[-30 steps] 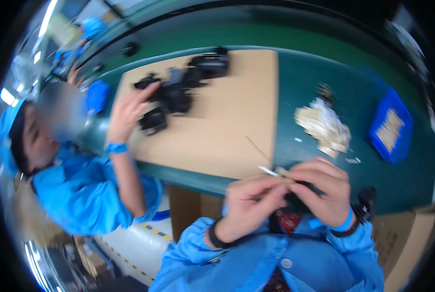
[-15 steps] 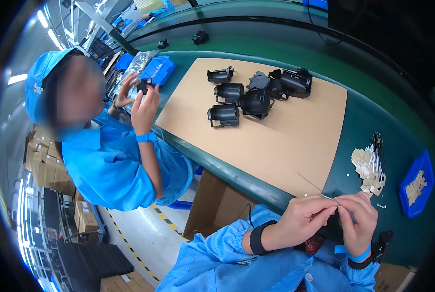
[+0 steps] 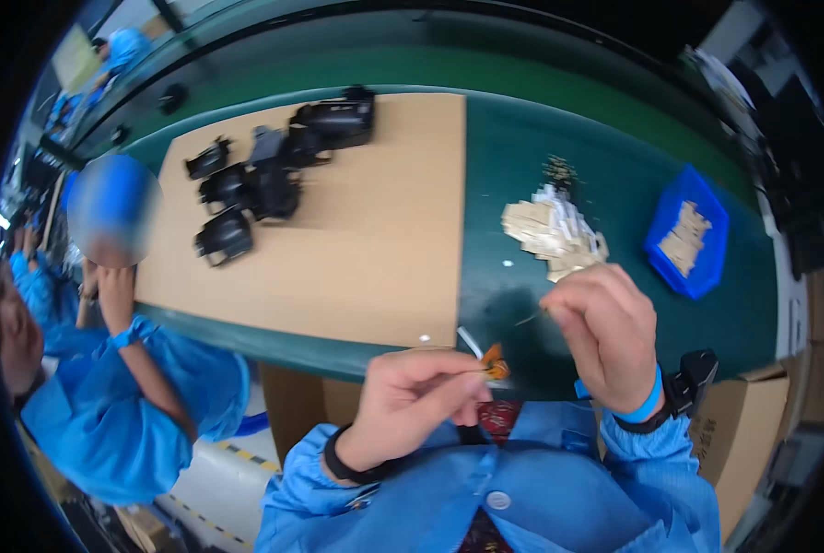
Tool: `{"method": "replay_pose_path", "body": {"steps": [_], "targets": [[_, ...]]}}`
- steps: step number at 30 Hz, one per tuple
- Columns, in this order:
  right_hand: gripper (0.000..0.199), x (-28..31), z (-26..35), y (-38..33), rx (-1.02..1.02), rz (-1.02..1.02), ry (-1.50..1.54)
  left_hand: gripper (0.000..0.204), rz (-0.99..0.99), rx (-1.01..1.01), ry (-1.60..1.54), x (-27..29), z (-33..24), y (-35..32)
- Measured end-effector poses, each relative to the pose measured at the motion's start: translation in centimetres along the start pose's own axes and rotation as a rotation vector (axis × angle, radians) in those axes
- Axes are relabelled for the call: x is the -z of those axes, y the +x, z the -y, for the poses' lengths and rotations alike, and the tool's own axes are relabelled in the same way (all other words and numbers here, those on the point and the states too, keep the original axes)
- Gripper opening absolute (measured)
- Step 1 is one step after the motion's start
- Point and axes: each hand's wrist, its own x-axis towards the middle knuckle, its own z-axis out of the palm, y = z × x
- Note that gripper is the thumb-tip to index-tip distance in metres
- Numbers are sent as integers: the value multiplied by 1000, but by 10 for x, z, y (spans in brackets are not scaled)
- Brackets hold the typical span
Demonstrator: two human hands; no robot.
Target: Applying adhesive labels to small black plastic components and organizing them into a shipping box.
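Note:
Near the table's front edge, my left hand (image 3: 416,401) pinches a small orange-and-dark piece (image 3: 495,362) between thumb and fingertips. A thin white strip (image 3: 470,342) sticks up beside it; whether the two are joined I cannot tell. My right hand (image 3: 607,334) is raised to the right, apart from the left, with thumb and forefinger pinched on a thin dark strand (image 3: 529,320) that points left. Just beyond the right hand lies a pile of small tan and white strips (image 3: 559,230), with tiny dark bits (image 3: 559,172) behind it.
A blue tray (image 3: 662,221) of tan pieces stands at the right. Several black plastic housings (image 3: 274,184) lie on a brown board (image 3: 384,267) to the left. A co-worker in blue (image 3: 126,405) works at the left. An open cardboard box (image 3: 294,405) is below the table edge.
My hands have separated, the right one lifting away rightward with the strand. The orange piece now shows in the left fingers. The whole view has swung right.

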Motion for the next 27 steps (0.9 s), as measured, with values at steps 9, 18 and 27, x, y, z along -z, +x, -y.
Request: {"method": "replay_pose_path", "body": {"steps": [9, 18, 27], "targets": [[7, 94, -87, -26, -242, -259, -696, 15, -31, -91, -33, 4, 12, 9], [11, 72, -70, -28, -372, -337, -276, 16, -82, -166, -23, 1, 13, 12], [29, -46, 11, -13, -172, 72, 717, 19, -111, -281, -108, 5, 14, 8]]}}
